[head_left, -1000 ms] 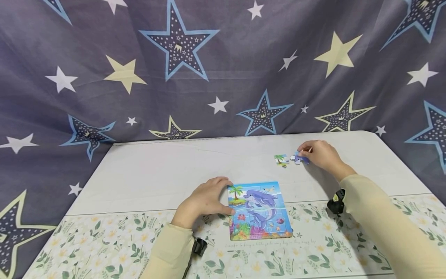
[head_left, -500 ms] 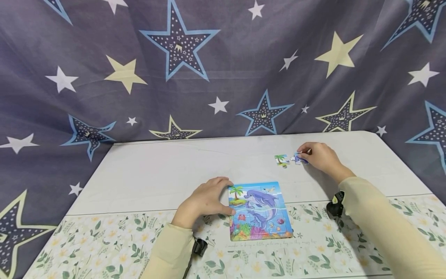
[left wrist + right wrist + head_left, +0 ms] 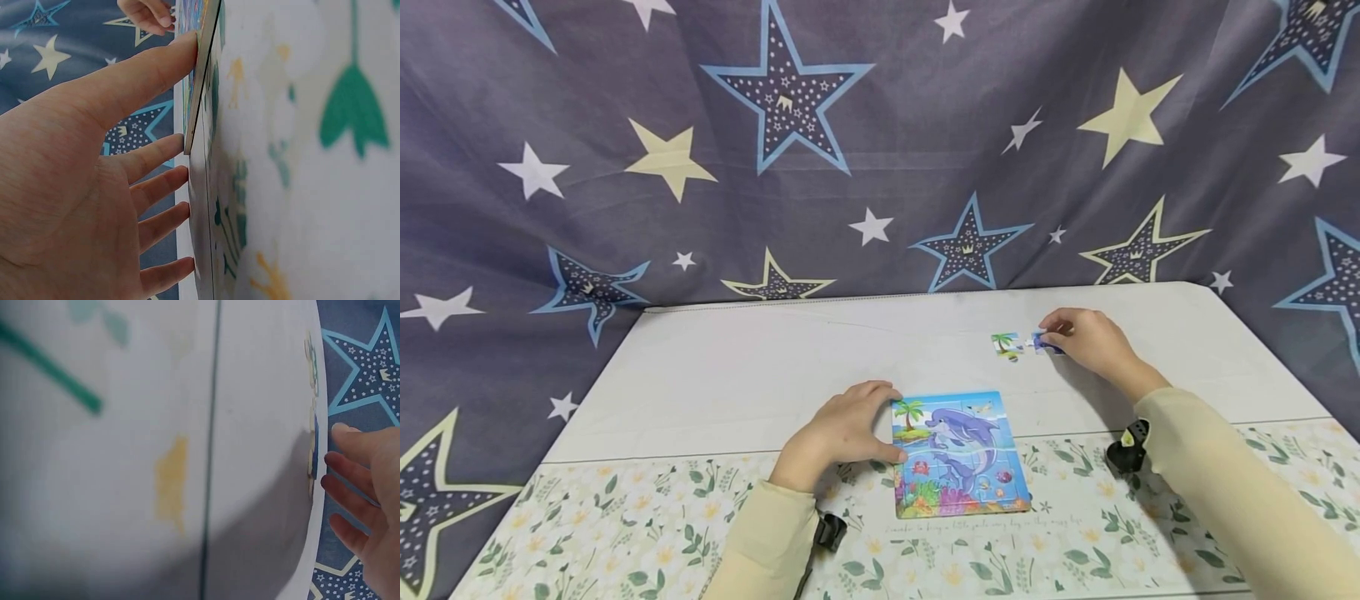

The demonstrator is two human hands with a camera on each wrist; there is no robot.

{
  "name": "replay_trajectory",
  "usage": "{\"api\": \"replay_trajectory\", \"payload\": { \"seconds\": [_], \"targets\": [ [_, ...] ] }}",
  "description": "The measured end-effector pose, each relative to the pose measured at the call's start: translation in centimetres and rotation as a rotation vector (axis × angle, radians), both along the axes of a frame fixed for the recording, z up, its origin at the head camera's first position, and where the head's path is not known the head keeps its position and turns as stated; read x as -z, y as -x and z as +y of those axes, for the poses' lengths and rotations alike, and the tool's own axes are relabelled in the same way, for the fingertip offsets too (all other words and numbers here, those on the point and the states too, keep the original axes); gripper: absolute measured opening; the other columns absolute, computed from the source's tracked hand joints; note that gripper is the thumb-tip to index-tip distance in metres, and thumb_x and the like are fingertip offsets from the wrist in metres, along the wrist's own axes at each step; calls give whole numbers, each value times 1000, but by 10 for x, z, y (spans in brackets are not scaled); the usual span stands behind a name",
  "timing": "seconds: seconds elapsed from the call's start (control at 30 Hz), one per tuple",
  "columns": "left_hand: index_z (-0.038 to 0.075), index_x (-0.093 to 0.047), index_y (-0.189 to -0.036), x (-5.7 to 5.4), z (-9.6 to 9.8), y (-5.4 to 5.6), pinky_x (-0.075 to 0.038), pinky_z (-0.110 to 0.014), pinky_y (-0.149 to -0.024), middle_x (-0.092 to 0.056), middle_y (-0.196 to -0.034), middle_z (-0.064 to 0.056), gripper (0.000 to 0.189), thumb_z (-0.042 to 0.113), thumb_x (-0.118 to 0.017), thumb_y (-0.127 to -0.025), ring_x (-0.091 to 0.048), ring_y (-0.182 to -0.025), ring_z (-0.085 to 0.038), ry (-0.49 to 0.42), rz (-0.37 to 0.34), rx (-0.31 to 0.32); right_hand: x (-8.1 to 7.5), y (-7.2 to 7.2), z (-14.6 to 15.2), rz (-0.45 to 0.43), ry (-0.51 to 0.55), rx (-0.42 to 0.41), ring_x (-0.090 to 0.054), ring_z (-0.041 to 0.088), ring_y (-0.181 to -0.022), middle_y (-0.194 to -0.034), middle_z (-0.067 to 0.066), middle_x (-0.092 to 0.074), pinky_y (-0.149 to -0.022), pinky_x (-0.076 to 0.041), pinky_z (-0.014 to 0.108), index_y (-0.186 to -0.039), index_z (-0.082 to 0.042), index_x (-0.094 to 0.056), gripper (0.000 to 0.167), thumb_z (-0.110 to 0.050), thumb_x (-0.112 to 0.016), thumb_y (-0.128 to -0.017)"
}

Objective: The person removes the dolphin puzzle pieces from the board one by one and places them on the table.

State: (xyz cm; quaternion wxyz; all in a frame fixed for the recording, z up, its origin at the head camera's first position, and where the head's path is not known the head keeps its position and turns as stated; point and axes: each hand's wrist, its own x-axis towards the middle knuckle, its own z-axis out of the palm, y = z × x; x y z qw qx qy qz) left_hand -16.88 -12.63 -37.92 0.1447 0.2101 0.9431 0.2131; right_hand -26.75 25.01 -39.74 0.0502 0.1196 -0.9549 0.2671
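A square dolphin puzzle (image 3: 958, 454) lies on the table with its picture up. My left hand (image 3: 842, 425) is spread at its left side, the thumb on the left edge and the index fingertip at the upper left corner. In the left wrist view, the left thumb (image 3: 156, 72) lies across the puzzle's edge (image 3: 203, 81). Farther back, my right hand (image 3: 1093, 337) is over a purple-and-blue puzzle piece (image 3: 1040, 342), partly covering it. The right wrist view shows the right fingers (image 3: 350, 500) loosely bent just above that piece (image 3: 314, 447).
Left of the right hand lies another puzzle piece with a palm tree (image 3: 1004, 342). A floral cloth (image 3: 700, 517) covers the table's front, with the white tabletop (image 3: 760, 358) behind. A star-patterned curtain (image 3: 880, 150) hangs along the table's back edge.
The right hand has lowered slightly in the head view, covering more of the purple-and-blue piece. The left hand and the dolphin puzzle stay where they were.
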Motion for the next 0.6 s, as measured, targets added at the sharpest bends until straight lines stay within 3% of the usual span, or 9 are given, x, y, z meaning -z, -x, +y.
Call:
{"api": "replay_trajectory", "payload": {
  "seconds": [0.33, 0.6],
  "targets": [
    [15, -50, -143, 0, -1, 0, -27, -54, -115, -37, -156, -7, 81, 45, -84, -75, -31, -144, -30, 7, -1, -3, -9, -12, -13, 43, 65, -121, -67, 29, -87, -92, 8, -73, -73, -50, 42, -103, -4, -74, 13, -9, -72, -91],
    [15, -50, -143, 0, 1, 0, -27, -55, -115, -37, -155, -7, 81, 44, -84, -75, -31, -144, -30, 0, -4, -1, -8, -25, -24, -7, 104, -222, -64, 21, -87, -97, 4, -72, -76, -52, 40, -104, -6, -74, 13, -12, -72, -92]
  ]
}}
